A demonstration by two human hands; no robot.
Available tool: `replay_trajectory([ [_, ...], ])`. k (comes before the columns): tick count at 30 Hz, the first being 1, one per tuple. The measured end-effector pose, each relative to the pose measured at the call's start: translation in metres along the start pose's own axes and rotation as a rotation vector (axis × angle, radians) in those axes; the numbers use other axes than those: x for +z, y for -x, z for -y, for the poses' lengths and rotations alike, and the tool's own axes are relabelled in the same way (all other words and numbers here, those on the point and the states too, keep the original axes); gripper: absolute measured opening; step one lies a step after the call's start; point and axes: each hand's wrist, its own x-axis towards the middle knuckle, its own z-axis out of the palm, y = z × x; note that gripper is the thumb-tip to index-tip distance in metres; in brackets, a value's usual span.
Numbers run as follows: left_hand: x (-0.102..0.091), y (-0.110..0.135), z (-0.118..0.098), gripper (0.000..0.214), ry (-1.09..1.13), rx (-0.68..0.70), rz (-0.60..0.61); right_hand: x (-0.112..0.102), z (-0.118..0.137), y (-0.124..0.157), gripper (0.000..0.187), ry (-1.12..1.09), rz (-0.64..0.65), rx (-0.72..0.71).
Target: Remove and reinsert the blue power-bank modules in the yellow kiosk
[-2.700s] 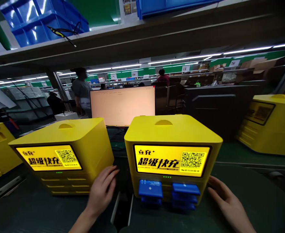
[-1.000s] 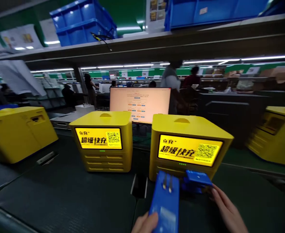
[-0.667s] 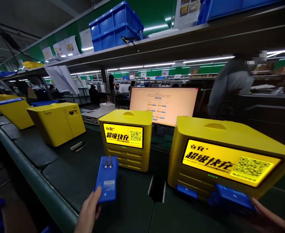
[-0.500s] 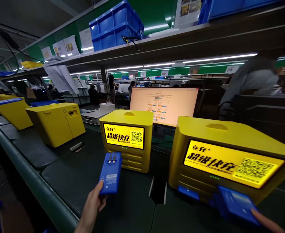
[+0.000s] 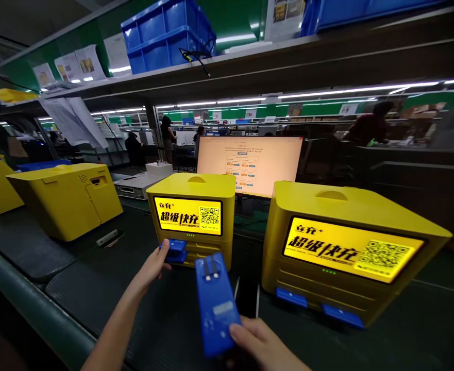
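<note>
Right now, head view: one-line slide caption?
Left hand pushes a blue power bank into the left yellow charging cabinet; right hand holds another blue power bank.

Only 2 parts of the person show, both rising from the bottom edge of the view: the left hand [image 5: 155,264] with its forearm, and the right hand [image 5: 261,341] with a short stretch of wrist. Both are bare: the left forearm is uncovered along all of its visible length, with no sleeve, cuff or glove on it, and the right wrist is uncovered too. The left forearm is long and slender. The left hand's fingers look thin and smooth. The right hand's knuckles show as rounded bumps, partly dim in the low light
</note>
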Motion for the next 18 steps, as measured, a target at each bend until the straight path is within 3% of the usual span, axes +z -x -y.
replay_trajectory([
  [2,-0.003,0.02,0.006,0.07,-0.123,0.101,-0.182,0.021,0.005,-0.023,0.065,-0.14,0.049,0.019],
  [3,-0.003,0.034,0.011,0.065,-0.221,0.221,-0.3,0.028,0.005,-0.033,0.066,-0.207,0.012,0.022],
  [5,0.003,0.063,0.025,0.05,-0.489,0.621,-0.473,0.041,0.006,-0.05,0.067,-0.298,-0.119,-0.003],
  [7,0.017,0.08,0.039,0.044,-0.763,1.07,-0.41,0.051,0.009,-0.062,0.068,-0.343,-0.175,-0.066],
  [9,0.033,0.079,0.046,0.046,-0.892,1.318,-0.292,0.055,0.015,-0.07,0.067,-0.38,-0.156,-0.121],
  [11,0.048,0.062,0.047,0.044,-0.897,1.367,-0.291,0.051,0.02,-0.069,0.067,-0.399,-0.127,-0.142],
  [13,0.059,0.04,0.042,0.041,-0.864,1.326,-0.347,0.035,0.017,-0.056,0.069,-0.362,-0.142,-0.105],
  [16,0.074,0.024,0.027,0.047,-0.83,1.18,-0.383,-0.013,-0.002,-0.009,0.07,-0.355,-0.217,0.024],
  [18,0.087,0.033,0.017,0.048,-0.724,1.077,-0.359,-0.052,-0.017,0.031,0.07,-0.504,-0.29,0.086],
])
